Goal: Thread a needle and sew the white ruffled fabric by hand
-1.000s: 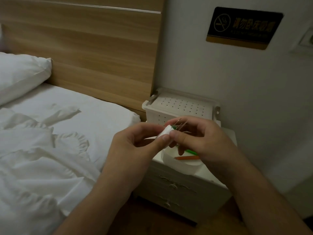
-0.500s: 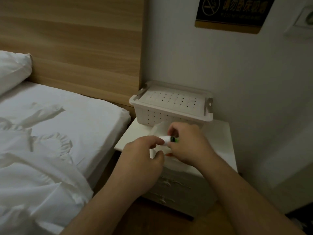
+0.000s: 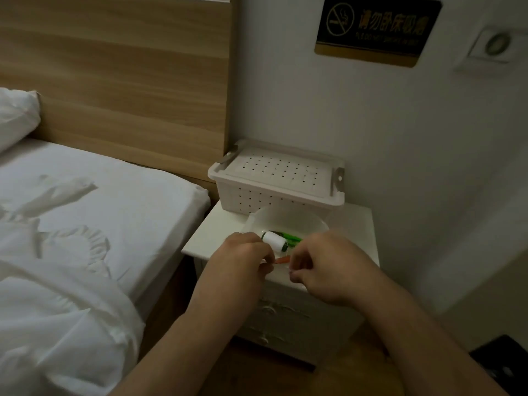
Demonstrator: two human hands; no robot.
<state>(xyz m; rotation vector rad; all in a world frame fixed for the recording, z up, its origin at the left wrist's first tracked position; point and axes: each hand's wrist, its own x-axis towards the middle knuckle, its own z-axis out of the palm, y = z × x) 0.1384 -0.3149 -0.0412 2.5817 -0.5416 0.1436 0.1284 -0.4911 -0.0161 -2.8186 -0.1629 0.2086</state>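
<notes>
My left hand (image 3: 243, 261) and right hand (image 3: 323, 264) are curled, perhaps pinching thread; I cannot tell. I should pull gently from the spool (image 3: 274, 240) at twelve o'clock.

A dark plaque (image 3: 377, 29) with a gold lower edge hangs on the wall at 1 o'clock. It carries a no-smoking pictogram, a crossed cigarette in a circle, then gold Chinese characters reading 请勿卧床吸烟; the small English line beneath is too blurred to read.
</notes>
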